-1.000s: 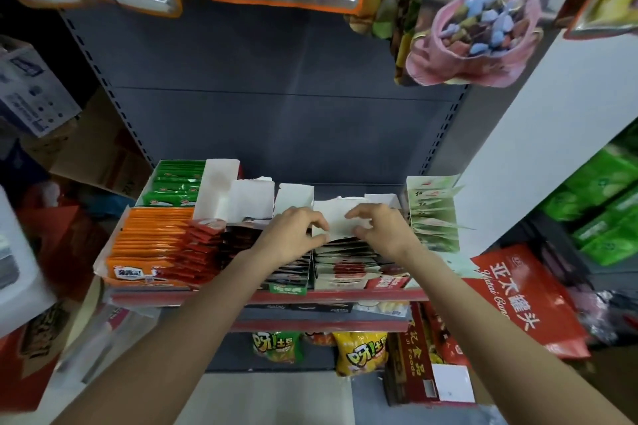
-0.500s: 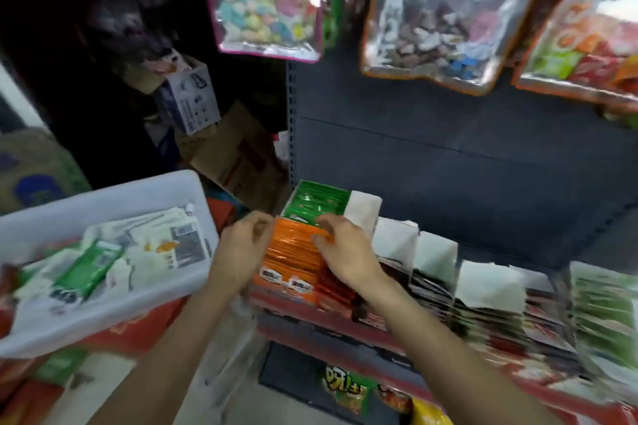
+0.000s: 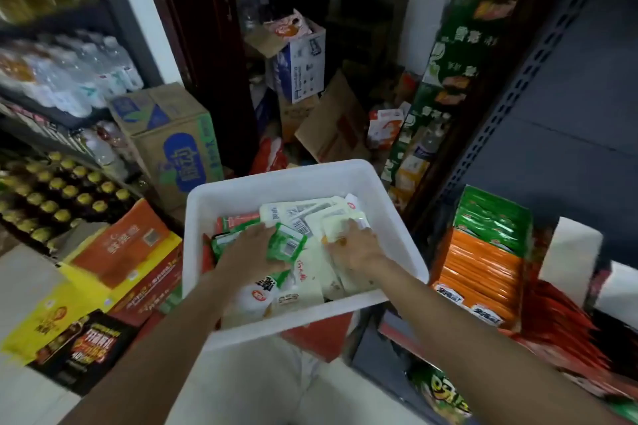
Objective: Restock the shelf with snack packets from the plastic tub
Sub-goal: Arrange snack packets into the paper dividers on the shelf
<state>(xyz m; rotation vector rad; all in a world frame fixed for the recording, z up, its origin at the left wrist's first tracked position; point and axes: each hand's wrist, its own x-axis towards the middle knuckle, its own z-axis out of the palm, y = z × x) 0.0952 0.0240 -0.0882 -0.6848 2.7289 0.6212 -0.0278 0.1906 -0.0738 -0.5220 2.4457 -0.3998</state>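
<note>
Fingers of your left hand grip a green packet and your right hand grips a pale one inside the tub, left of the shelf; slick wrappers may slip out.

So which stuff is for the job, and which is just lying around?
For the job:
white plastic tub
snack packets inside it
green packet by the left hand
right hand on the pale packets
shelf rows of orange packets

Just lying around:
cardboard boxes
water bottles
yellow-capped bottles
</note>
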